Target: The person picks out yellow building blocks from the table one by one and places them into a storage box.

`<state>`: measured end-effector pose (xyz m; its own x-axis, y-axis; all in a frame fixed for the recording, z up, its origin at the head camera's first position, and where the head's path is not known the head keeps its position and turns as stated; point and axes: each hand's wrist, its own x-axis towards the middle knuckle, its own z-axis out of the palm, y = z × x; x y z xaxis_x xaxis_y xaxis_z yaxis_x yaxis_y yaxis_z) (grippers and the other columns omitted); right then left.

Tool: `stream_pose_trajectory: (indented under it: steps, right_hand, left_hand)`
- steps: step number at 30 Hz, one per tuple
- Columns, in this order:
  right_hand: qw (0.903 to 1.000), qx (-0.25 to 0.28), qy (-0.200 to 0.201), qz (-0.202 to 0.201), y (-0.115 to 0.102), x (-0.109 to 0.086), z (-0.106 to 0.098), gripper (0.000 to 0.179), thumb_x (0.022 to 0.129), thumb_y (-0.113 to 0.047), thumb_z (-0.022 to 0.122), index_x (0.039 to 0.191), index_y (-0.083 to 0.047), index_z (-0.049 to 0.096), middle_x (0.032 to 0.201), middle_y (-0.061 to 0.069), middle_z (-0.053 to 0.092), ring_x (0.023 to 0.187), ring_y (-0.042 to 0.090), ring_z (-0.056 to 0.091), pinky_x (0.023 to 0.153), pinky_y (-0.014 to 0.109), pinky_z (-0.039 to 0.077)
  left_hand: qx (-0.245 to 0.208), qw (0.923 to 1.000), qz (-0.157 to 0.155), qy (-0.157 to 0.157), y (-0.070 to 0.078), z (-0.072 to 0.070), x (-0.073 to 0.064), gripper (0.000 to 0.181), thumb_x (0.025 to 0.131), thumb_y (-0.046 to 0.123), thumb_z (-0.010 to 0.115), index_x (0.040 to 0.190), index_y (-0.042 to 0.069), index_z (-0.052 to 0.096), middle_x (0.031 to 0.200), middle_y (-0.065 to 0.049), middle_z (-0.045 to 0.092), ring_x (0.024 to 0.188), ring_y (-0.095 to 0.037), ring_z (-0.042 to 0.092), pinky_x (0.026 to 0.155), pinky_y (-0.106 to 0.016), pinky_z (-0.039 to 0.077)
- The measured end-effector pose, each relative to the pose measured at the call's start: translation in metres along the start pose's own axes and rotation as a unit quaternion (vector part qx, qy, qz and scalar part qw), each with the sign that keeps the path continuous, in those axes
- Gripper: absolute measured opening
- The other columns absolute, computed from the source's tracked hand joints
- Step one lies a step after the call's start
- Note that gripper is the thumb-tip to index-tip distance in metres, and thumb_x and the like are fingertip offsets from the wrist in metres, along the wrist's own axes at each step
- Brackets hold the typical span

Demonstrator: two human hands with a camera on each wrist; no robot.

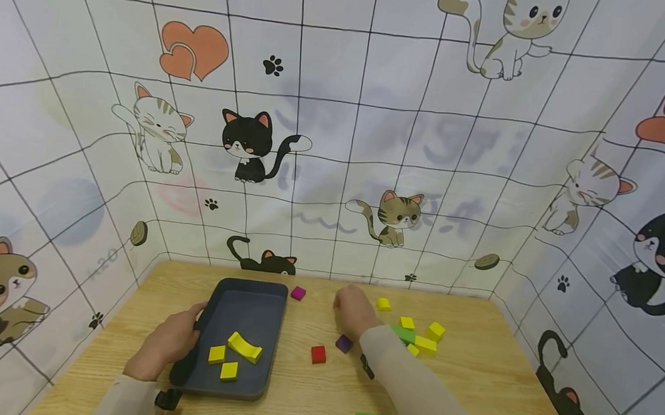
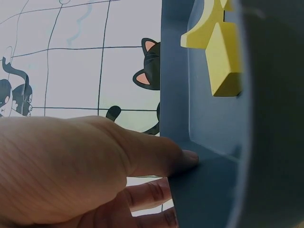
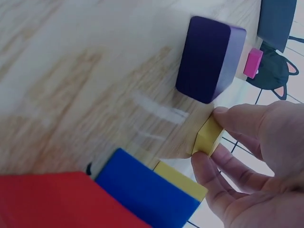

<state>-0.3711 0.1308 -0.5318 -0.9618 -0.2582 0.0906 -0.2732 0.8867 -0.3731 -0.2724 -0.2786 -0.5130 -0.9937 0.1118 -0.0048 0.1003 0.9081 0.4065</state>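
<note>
the hands are well apart. the left hand [image 1: 170, 335] grips the tray [image 1: 248, 309] at its left side, thumb over the wall and other fingers outside; a steady hold there should stop the tray sliding. the right hand [image 1: 352, 310], out to the right of the tray, pinches a small yellow block [image 3: 209, 135] between thumb and fingertips. whether that block touches the table [image 1: 294, 390] i cannot tell.

a light, even pinch on opposite faces should be enough; squeezing near an edge could make it twist. a straight lift seems wise, since the purple block [image 3: 206, 59] sits close by on the tray side, and on the other side, farther from the tray, lies a blue block [image 3: 147, 190].

farther out, the red cube [image 1: 318, 354] and magenta block [image 1: 298, 293] lie just right of the tray, so a path above both is safer. inside the tray, two yellow cubes [image 1: 217, 354] and a curved yellow piece [image 1: 244, 347] lie toward its near end, leaving bare floor at its far end.
</note>
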Motion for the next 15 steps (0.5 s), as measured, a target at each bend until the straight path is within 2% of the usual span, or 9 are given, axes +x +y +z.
stream_pose_trajectory:
  steps: [3,10,15]
  right_hand:
    - [0.9999,-0.005,0.004,-0.013,-0.001,-0.001,0.000,0.020,0.105,-0.003,0.079,0.088,-0.011,0.083,0.095,0.003,0.069,0.089,0.017,0.059,0.082,0.035,0.059]
    - [0.9996,-0.001,0.011,-0.028,-0.005,0.000,-0.001,0.009,0.105,-0.004,0.082,0.099,-0.007,0.087,0.102,0.007,0.077,0.096,0.021,0.067,0.094,0.043,0.065]
    - [0.9988,-0.001,0.022,-0.044,-0.011,-0.003,-0.001,0.006,0.105,-0.004,0.083,0.104,-0.005,0.088,0.104,0.009,0.080,0.099,0.023,0.070,0.097,0.044,0.066]
  left_hand:
    - [0.004,1.0000,0.004,0.002,-0.001,0.000,0.000,0.065,0.106,-0.002,0.068,0.166,-0.014,0.047,0.137,-0.037,0.076,0.104,-0.039,0.080,0.085,-0.056,0.066]
    - [0.002,1.0000,0.006,0.002,-0.001,0.000,0.000,0.065,0.106,-0.002,0.068,0.166,-0.015,0.046,0.139,-0.038,0.075,0.109,-0.041,0.081,0.089,-0.059,0.066]
    - [0.006,1.0000,0.006,0.004,-0.002,0.001,0.000,0.064,0.106,-0.003,0.067,0.166,-0.015,0.047,0.140,-0.038,0.075,0.111,-0.043,0.081,0.091,-0.060,0.066]
